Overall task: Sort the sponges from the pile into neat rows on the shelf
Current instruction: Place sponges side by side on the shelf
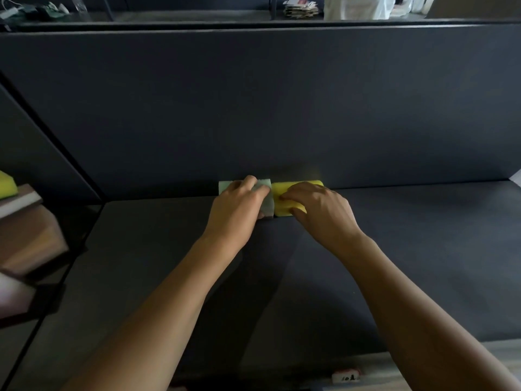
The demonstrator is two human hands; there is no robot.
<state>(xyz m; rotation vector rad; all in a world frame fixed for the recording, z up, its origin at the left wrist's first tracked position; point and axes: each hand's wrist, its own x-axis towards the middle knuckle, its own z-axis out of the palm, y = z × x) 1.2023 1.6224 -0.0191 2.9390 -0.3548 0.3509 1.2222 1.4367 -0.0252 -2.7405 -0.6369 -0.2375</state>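
Two sponges lie side by side against the back wall of the dark shelf [408, 249]. The pale green sponge [225, 187] is on the left and the yellow sponge [282, 207] touches its right side. My left hand [239, 207] lies over the green sponge, fingers on top and thumb at its near edge. Covering much of the yellow sponge is my right hand [318, 210], with fingers curled over its top and thumb at the near edge. Both sponges rest on the shelf surface.
At the far left edge another yellow sponge [7, 186] sits on stacked brown and white items [25, 221]. A dark back panel [253, 108] rises behind the shelf. A white label [345, 376] sits at the shelf's front edge.
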